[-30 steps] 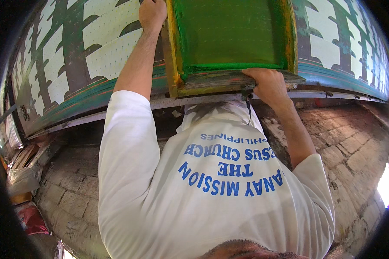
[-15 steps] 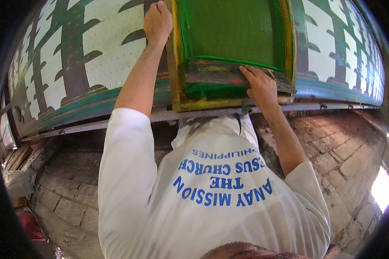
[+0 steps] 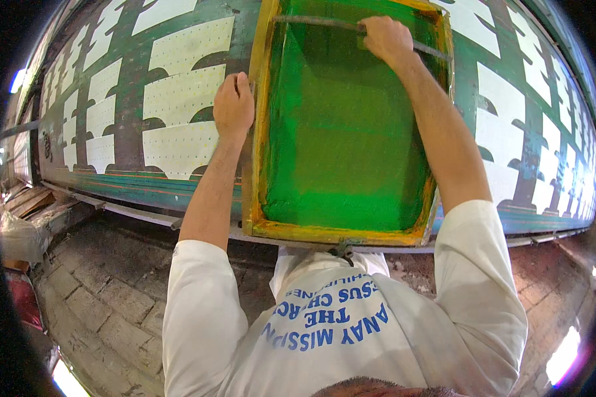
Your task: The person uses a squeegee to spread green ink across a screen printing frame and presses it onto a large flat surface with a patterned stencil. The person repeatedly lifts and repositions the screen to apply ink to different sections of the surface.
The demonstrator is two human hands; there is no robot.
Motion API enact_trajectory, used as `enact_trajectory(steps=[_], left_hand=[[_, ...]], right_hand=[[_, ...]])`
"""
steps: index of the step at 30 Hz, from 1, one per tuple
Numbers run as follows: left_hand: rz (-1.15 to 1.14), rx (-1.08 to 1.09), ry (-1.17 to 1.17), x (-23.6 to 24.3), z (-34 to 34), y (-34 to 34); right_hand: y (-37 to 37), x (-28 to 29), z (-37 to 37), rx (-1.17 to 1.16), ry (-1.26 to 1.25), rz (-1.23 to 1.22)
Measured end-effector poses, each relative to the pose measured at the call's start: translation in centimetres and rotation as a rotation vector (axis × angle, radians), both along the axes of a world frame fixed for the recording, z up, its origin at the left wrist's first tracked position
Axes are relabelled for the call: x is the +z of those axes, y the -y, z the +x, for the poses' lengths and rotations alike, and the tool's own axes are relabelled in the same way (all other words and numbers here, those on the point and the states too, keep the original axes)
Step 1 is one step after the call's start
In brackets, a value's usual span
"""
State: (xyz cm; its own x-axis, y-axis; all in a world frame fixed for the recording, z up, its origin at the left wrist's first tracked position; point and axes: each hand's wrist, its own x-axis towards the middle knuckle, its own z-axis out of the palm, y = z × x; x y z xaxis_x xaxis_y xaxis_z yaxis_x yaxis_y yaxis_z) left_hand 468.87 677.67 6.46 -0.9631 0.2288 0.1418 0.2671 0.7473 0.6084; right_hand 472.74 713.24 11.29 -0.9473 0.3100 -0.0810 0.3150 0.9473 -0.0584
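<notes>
A screen-printing frame (image 3: 261, 145) with a yellow-stained wooden border lies in front of me, its mesh (image 3: 351, 145) coated in wet-looking green. My right hand (image 3: 387, 38) is closed around the squeegee (image 3: 304, 21), which spans the frame near its far end. The squeegee's blade is mostly hidden beneath the hand and bar. At the frame's left side my left hand (image 3: 234, 109) is closed, with fingers curled against the wooden edge; the fingertips are partly hidden.
The frame rests on a long dark-green table (image 3: 126, 99). White cut-out pieces (image 3: 185, 126) lie in rows on both sides of it. A metal rail (image 3: 139, 215) follows the table's near edge. Stone-paved floor (image 3: 106, 298) is below, with a plastic-wrapped bundle (image 3: 20, 235) at left.
My right hand has pushed the squeegee from the frame's near end to its far end, and it now stands more upright. My left hand stays at the frame's left side; the view has shifted.
</notes>
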Motion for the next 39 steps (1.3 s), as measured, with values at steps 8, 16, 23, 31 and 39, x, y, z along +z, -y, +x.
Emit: enact_trajectory(steps=[8, 16, 23, 31, 39], left_hand=[[-0.095, 0.024, -0.026, 0.8, 0.7, -0.6], [-0.119, 0.036, -0.043, 0.5, 0.5, -0.6], [-0.097, 0.007, -0.046, -0.1, -0.1, -0.3], [-0.06, -0.06, -0.075, -1.6, -1.2, 0.2], [-0.064, -0.087, -0.043, -1.5, -1.2, -0.1]], right_hand=[[-6.7, 2.7, -6.5, 0.122, -0.062, -0.036], [-8.5, 0.5, -11.4, 0.114, -0.038, 0.022], [-4.7, 0.0, -5.8, 0.232, 0.052, 0.029], [8.4, 0.0, 13.3, 0.227, 0.129, -0.063], [22.7, 1.5, 32.4, 0.047, 0.004, -0.255]])
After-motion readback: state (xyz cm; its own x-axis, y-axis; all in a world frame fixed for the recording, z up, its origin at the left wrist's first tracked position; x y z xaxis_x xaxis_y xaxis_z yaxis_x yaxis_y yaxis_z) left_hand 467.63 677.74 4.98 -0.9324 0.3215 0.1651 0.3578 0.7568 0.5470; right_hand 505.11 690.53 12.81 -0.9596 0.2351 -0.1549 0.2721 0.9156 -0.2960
